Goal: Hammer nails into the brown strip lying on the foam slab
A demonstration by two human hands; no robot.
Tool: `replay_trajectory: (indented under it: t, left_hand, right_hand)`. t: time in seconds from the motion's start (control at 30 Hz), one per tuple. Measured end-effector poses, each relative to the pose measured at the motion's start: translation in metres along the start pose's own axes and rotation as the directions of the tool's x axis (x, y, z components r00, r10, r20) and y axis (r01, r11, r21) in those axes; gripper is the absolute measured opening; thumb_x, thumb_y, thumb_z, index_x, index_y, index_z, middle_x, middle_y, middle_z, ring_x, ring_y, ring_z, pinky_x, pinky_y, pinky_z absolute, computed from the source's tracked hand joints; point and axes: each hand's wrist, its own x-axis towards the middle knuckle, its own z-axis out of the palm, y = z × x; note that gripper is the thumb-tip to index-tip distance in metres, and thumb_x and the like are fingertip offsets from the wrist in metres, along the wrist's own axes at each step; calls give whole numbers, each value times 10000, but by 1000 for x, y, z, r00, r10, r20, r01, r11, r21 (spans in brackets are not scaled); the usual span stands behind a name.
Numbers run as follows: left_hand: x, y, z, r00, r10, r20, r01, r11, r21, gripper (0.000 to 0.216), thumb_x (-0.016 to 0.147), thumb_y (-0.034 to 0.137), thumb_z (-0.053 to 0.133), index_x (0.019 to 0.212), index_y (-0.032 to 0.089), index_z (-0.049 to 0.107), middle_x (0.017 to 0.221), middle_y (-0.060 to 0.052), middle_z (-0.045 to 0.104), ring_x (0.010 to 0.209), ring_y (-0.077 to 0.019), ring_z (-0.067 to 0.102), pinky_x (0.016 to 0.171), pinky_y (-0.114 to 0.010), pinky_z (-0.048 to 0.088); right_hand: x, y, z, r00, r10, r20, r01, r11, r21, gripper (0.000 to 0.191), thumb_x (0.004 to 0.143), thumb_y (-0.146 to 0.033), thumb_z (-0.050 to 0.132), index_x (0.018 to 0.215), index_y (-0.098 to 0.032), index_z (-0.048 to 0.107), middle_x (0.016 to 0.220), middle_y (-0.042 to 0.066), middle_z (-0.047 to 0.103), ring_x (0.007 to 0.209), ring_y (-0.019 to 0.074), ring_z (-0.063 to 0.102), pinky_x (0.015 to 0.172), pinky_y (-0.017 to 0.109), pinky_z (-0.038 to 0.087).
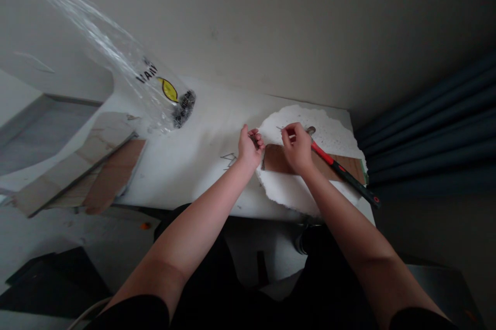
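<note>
My left hand (251, 147) is turned palm up above the table, its fingers curled around a small bunch of dark nails. To its right, my right hand (298, 150) pinches a thin nail (279, 128) between thumb and fingertips, the nail pointing left. Beneath the right hand lies a brown wooden board (276, 159), partly hidden by that hand and forearm. A hammer (341, 171) with a red and black handle rests across the board, its metal head just right of my right hand. Several loose nails (228, 157) lie left of my left hand.
A ragged white sheet (298, 113) lies under the board on the white table (194, 165). A clear plastic bag (155, 87) with a yellow mark stands at the back left. Wooden pieces (112, 175) lie at the left edge. Dark curtains (430, 128) hang at the right.
</note>
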Motion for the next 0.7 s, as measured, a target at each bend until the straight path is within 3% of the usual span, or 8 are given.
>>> replay_trajectory:
  t: [0.1,0.33,0.5,0.63,0.7]
  left_hand:
    - [0,-3,1,1000,-8,-25,8,1000,-14,357,990,471,471,781,188,522,556,42,487,434,-83,457,453,-198,324]
    - [-2,-8,3,996,-59,74,66,992,-107,319,958,439,510,769,184,539,670,-33,621,616,-159,630,625,-267,495]
    - [3,-10,5,996,-56,73,60,996,-64,198,905,180,495,710,168,527,618,-1,588,541,-93,577,588,-196,453]
    - [2,-10,5,1000,-9,4,9,999,39,125,824,55,509,796,171,545,612,30,575,497,-75,546,516,-168,416]
    - [1,-5,3,1000,0,-7,1,994,108,134,811,49,510,820,181,536,561,65,504,415,-56,445,424,-153,321]
  right_hand:
    - [-4,-7,6,994,64,-94,-48,986,160,211,1015,-361,401,1009,-205,543,970,59,655,864,167,627,702,268,494]
    - [-14,-17,14,978,-162,132,158,987,41,148,978,-253,506,955,-186,635,1031,91,666,1020,208,583,911,352,474]
    - [-14,-11,20,946,-293,140,276,953,127,85,940,-219,596,924,-212,679,1084,98,654,1088,242,571,969,409,460]
    - [-13,-13,16,942,-336,20,326,925,195,91,940,-238,599,976,-211,678,1064,95,615,1036,226,592,908,387,503]
    - [-14,-14,8,952,-304,-39,306,933,192,114,959,-242,555,969,-212,664,1033,90,600,990,216,598,834,369,524]
